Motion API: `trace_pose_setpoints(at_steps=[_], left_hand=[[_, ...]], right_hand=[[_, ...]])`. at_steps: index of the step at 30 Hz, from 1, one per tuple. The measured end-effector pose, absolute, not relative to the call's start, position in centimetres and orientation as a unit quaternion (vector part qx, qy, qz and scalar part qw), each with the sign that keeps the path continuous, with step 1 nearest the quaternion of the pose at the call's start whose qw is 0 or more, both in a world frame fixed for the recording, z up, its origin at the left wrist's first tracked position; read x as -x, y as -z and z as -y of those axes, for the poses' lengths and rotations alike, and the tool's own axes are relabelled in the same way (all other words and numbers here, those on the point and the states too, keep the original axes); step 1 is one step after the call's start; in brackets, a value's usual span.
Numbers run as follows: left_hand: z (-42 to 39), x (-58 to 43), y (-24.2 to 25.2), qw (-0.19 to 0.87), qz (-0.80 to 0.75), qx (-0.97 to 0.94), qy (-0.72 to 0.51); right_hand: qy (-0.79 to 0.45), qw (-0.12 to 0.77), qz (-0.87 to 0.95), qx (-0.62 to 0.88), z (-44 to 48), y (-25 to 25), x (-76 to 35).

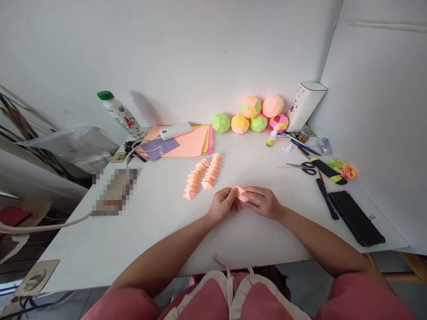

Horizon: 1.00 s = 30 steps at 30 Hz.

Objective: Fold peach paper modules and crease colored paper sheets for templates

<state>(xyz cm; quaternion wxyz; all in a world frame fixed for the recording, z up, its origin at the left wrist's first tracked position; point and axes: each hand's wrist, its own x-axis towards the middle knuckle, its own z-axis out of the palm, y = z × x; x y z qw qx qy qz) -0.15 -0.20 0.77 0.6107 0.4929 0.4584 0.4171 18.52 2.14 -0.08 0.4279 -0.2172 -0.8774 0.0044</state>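
At the left of the tabletop (147,222) stands a green-capped bottle (122,116), near the wall; beside it lie the peach sheets (193,146), with a purple sheet (171,147) and a white power bank (176,131) on top, the latter perhaps serving as a weight; nearer the person, two rows of folded pieces, a left row (194,181) and a right row (212,171), run away from the body and lean slightly rightward, nested one behind another, probably to keep them together and within easy reach.

The left hand (221,204) pinches one end of a folded peach piece (240,194) between thumb and fingers; the piece is held just above the tabletop in front of the chest, right of the rows; its long axis seems to slant from the left fingertips down toward the right hand (266,203), one corner pointing up and away, though fingers hide both ends; the right fingers close narrowly on its other end, so the two grips likely steady it for fine handling.

Behind, paper balls (240,120) cluster by the wall, seemingly out of the way; rightward come a glue bottle (271,138), scissors (304,166) and a phone (357,218).
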Motion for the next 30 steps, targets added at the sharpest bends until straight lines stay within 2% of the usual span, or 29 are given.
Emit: trace_pose_setpoints(at_steps=[8, 14, 20, 26, 30], left_hand=[[0.2, 0.4, -0.6, 0.62, -0.445, -0.507, -0.401], [0.0, 0.4, -0.4, 0.635, -0.427, -0.514, -0.388], [0.0, 0.2, -0.3, 0.637, -0.425, -0.514, -0.387], [0.0, 0.3, -0.6, 0.644, -0.42, -0.514, -0.379], [0.1, 0.2, -0.6, 0.636, -0.432, -0.521, -0.371]], right_hand=[[0.039, 0.414, 0.883, 0.218, -2.1, 0.1, -18.9], [0.017, 0.418, 0.89, 0.182, -2.1, 0.0, -18.8], [-0.023, 0.414, 0.884, 0.214, -1.8, -0.3, -18.2], [0.025, 0.424, 0.888, 0.175, -1.7, -1.0, -18.0], [0.012, 0.406, 0.895, 0.183, -1.8, -0.7, -18.2]])
